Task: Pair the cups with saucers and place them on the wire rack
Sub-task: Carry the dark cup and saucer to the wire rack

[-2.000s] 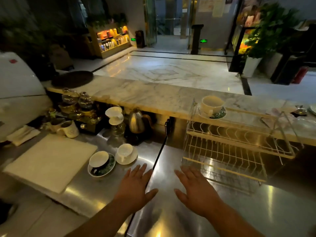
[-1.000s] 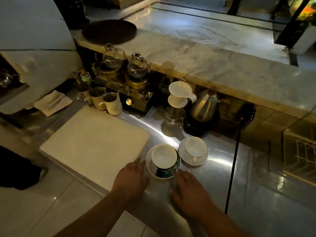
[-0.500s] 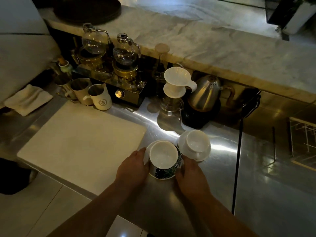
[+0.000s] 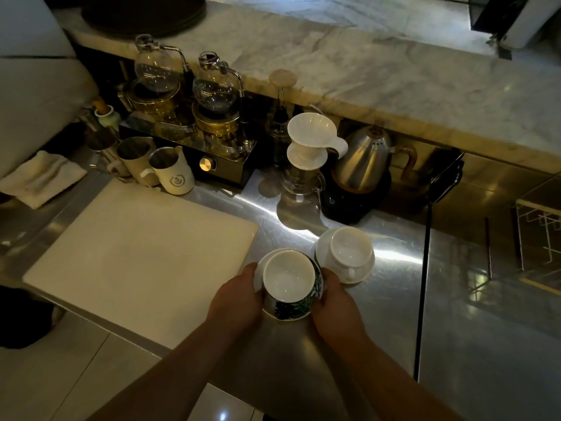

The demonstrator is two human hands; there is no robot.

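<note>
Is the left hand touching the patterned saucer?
Touching. Head view shows the left hand curled against the left rim of the patterned saucer, no gap; the right hand grips the opposite rim.

Kettle (image 4: 364,162), dripper (image 4: 309,138), perhaps a cutting board (image 4: 139,256)

No legible text; only a possibly wreath-shaped emblem (image 4: 175,179) on the cream pitcher (image 4: 182,165).
</note>
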